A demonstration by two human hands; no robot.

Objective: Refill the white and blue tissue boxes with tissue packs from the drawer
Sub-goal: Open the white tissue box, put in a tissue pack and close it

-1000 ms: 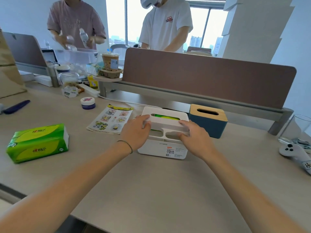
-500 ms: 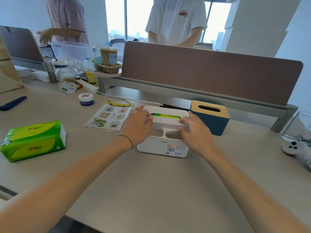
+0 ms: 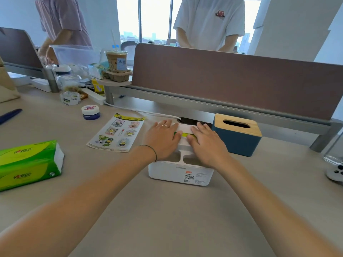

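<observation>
Head view: white tissue box [image 3: 181, 173] at centre of surface [image 3: 167, 219], long axis left–right, slot upward; left hand [image 3: 163, 139] and right hand [image 3: 206, 143] flat, fingers spread, pressing lid. One blue tissue box [image 3: 239, 140] just right; one green tissue pack [image 3: 27, 164] far left.

1. A pale beige desk [image 3: 167, 219] fills the near scene.
2. A brown divider panel [image 3: 232, 80] on a grey metal rail [image 3: 204, 106] runs along its far edge, from the centre to the right.
3. A second brown panel [image 3: 16, 47] stands at far left.
4. Beyond, tall windows [image 3: 154, 17] let in bright daylight and show city buildings.
5. White walls [image 3: 289, 25] stand to the right of the windows.
6. Two people stand behind the divider.
</observation>
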